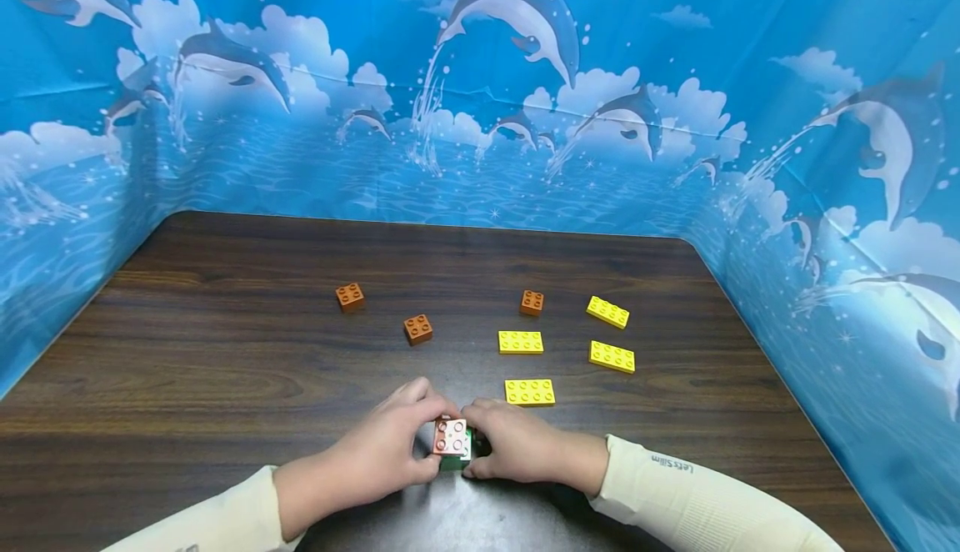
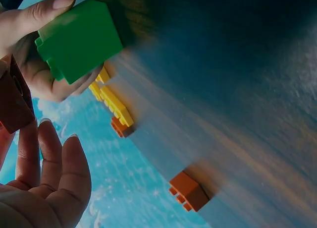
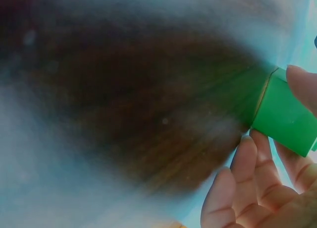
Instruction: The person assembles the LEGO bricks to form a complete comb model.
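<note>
At the near middle of the table, my left hand (image 1: 382, 456) pinches a small orange-brown toy brick (image 1: 451, 436) with four studs facing up. Right beside it, my right hand (image 1: 525, 448) grips a green toy brick (image 1: 453, 463) between thumb and fingers. From above, the brown brick hides most of the green one. In the left wrist view a gap shows between the brown brick (image 2: 16, 101), its hollow underside partly visible, and the studs of the green brick (image 2: 81, 42). The right wrist view has the green brick (image 3: 285, 114) close over the tabletop.
Three orange-brown bricks (image 1: 349, 296) lie farther back on the dark wood table (image 1: 225, 352), two left of centre and one right. Several flat yellow bricks (image 1: 529, 392) are spread right of centre, the nearest just beyond my right hand. A blue dolphin curtain (image 1: 465, 177) borders the table.
</note>
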Motion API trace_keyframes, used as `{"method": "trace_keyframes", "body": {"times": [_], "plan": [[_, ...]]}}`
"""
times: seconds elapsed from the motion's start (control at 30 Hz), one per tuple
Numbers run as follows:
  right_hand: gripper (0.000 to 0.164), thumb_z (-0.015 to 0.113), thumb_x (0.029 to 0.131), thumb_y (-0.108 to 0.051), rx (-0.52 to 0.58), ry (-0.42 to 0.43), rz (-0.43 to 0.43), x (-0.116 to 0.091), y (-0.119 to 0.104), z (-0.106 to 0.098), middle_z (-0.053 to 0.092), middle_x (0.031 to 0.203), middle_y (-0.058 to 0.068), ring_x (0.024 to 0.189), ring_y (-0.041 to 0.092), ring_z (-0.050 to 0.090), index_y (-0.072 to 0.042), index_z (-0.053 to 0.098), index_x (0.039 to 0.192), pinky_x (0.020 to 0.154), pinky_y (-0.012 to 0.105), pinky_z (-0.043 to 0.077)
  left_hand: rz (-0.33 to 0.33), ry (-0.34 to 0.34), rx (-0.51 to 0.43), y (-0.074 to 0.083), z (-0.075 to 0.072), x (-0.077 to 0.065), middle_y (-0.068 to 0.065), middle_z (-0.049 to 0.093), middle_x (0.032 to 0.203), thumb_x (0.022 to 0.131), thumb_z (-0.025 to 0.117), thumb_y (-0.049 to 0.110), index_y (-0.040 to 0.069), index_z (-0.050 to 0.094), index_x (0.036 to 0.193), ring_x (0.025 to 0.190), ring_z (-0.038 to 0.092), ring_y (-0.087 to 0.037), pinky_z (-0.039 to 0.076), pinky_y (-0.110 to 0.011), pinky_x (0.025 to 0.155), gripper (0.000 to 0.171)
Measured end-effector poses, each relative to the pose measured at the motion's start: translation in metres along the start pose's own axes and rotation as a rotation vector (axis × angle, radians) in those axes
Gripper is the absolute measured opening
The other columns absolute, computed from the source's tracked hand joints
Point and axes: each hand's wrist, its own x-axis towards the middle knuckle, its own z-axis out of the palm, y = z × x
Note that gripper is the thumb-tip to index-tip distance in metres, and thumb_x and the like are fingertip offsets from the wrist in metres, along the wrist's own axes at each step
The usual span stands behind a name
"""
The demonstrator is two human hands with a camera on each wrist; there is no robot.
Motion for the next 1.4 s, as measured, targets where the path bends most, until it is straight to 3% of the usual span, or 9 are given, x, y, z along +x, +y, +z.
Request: {"method": "trace_keyframes", "body": {"times": [0.33, 0.57, 1.03, 1.4], "plan": [[0.037, 0.081, 0.077, -0.026, 0.028, -0.002, 0.0, 0.001, 0.001, -0.001, 0.057, 0.096, -0.01, 0.086, 0.003, 0.05, -0.016, 0.062, 0.107, 0.076, 0.021, 0.045, -0.005, -0.026, -0.005, -0.003, 0.008, 0.004, 0.01, 0.043, 0.087, 0.067, 0.073, 0.007, 0.022, 0.065, 0.108, 0.08, 0.043, -0.008, 0.039, -0.023, 0.067, 0.044], [0.036, 0.081, 0.076, -0.026, 0.038, -0.011, -0.002, 0.002, 0.002, -0.002, 0.054, 0.093, -0.011, 0.082, 0.004, 0.049, -0.016, 0.061, 0.104, 0.073, 0.02, 0.043, -0.034, -0.065, -0.06, -0.006, 0.009, 0.008, 0.008, 0.044, 0.088, 0.066, 0.072, 0.006, 0.017, 0.066, 0.109, 0.08, 0.047, -0.012, 0.04, -0.023, 0.066, 0.044], [0.04, 0.081, 0.075, -0.028, 0.028, 0.002, -0.005, 0.002, 0.001, -0.002, 0.058, 0.097, -0.009, 0.088, 0.003, 0.051, -0.016, 0.062, 0.107, 0.078, 0.022, 0.046, -0.05, -0.071, -0.102, -0.007, 0.009, 0.009, 0.008, 0.046, 0.089, 0.066, 0.072, 0.004, 0.016, 0.067, 0.107, 0.079, 0.05, -0.012, 0.042, -0.023, 0.068, 0.043], [0.04, 0.08, 0.078, -0.029, 0.173, 0.104, 0.019, -0.009, -0.005, -0.007, 0.061, 0.1, -0.007, 0.087, 0.005, 0.055, -0.012, 0.063, 0.11, 0.077, 0.02, 0.047, -0.019, -0.043, -0.122, -0.008, 0.009, 0.008, 0.008, 0.046, 0.088, 0.066, 0.075, 0.002, 0.016, 0.067, 0.104, 0.078, 0.05, -0.01, 0.043, -0.022, 0.068, 0.041]]}}
